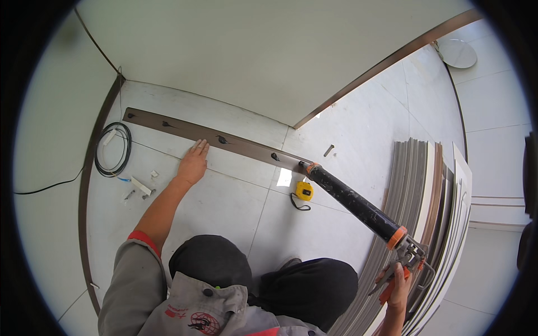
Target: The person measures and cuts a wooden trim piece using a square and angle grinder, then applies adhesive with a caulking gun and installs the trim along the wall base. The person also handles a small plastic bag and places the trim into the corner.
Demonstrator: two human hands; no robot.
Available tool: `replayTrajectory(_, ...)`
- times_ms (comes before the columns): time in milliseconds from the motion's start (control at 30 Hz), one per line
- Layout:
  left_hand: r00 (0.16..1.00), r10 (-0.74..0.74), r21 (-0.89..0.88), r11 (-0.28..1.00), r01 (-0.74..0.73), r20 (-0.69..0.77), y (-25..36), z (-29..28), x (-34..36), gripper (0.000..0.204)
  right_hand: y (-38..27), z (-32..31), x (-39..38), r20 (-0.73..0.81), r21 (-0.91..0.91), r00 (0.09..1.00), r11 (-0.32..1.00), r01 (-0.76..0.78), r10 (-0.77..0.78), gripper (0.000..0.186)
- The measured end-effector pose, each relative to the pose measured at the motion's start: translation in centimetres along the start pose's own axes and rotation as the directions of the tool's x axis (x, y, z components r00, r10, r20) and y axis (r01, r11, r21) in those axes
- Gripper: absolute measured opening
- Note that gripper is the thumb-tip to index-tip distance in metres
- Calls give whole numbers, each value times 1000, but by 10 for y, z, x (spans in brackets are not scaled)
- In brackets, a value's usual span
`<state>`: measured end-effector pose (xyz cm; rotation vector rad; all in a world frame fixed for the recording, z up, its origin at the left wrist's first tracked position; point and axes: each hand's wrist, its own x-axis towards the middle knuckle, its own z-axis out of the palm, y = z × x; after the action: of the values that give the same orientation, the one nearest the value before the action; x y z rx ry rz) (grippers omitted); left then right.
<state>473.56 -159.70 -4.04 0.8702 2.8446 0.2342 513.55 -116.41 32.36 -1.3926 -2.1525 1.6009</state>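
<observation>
A long brown strip (190, 131) lies on the tiled floor in front of a pale panel, with several dark blobs of adhesive spaced along it. My left hand (194, 162) rests with fingers stretched flat against the strip's near edge. In my right hand (399, 287), at the lower right, is the orange handle of a caulking gun (358, 206) with a black barrel. Its nozzle reaches the strip's right end, beside the last blob. The nozzle tip is too small to make out clearly.
Just below the strip's right end sits a yellow tape measure (304, 191) with a black strap. A coiled black cable (114, 150) and small white pieces (141, 185) lie at left. Long stacked strips (404, 173) stretch along the right. A small metal piece (329, 150) lies beyond the nozzle.
</observation>
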Motion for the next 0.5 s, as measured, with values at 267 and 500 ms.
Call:
replayTrajectory(267,1000,-12,-13,1000,12,25,2,-2,0,61,-5,-6,-1,17,-78,1000,997,17,-15,48)
replayTrajectory(500,1000,0,-22,1000,0,-7,3,-1,1,64,-24,-3,0,86,-145,985,976,162,-151,106)
